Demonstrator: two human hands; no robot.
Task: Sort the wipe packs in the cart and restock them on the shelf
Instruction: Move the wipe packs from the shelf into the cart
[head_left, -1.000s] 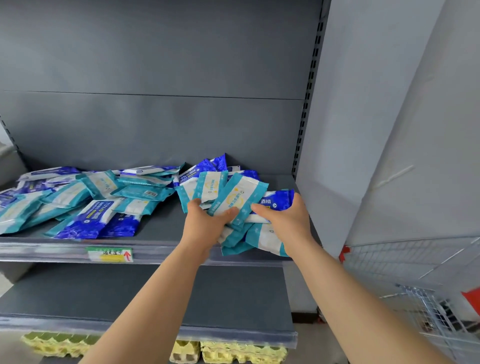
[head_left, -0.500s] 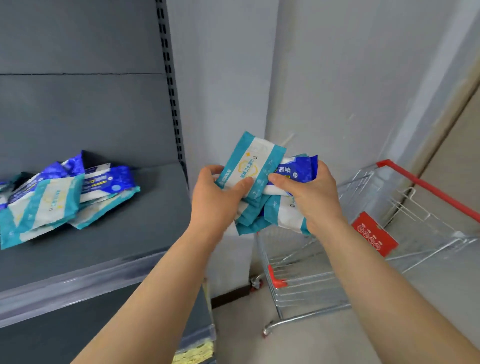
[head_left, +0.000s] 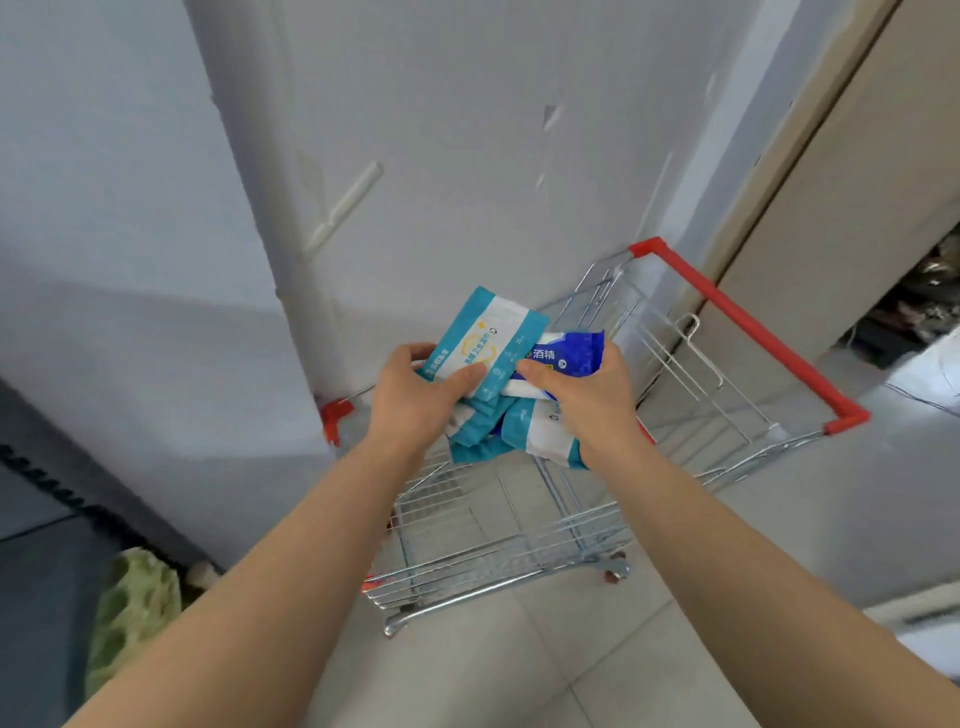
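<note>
Both hands hold one bundle of wipe packs over the wire cart (head_left: 519, 540). My left hand (head_left: 415, 405) grips the teal-and-white packs (head_left: 483, 348), thumb across the top one. My right hand (head_left: 587, 405) grips the dark blue pack (head_left: 566, 353) and the teal-and-white packs under it. The cart has a red handle (head_left: 748, 332) and its basket looks empty below my hands. The shelf with the other packs is out of view.
A pale wall and a pillar corner (head_left: 291, 260) stand behind the cart. The dark shelf end (head_left: 47, 519) and a green egg tray (head_left: 130, 613) are at the lower left. Tiled floor lies to the right, with a beige door (head_left: 841, 182) beyond.
My view has swung right from the shelf to the cart. Both hands carried the bundle of packs away from the shelf and now hold it above the cart's basket.
</note>
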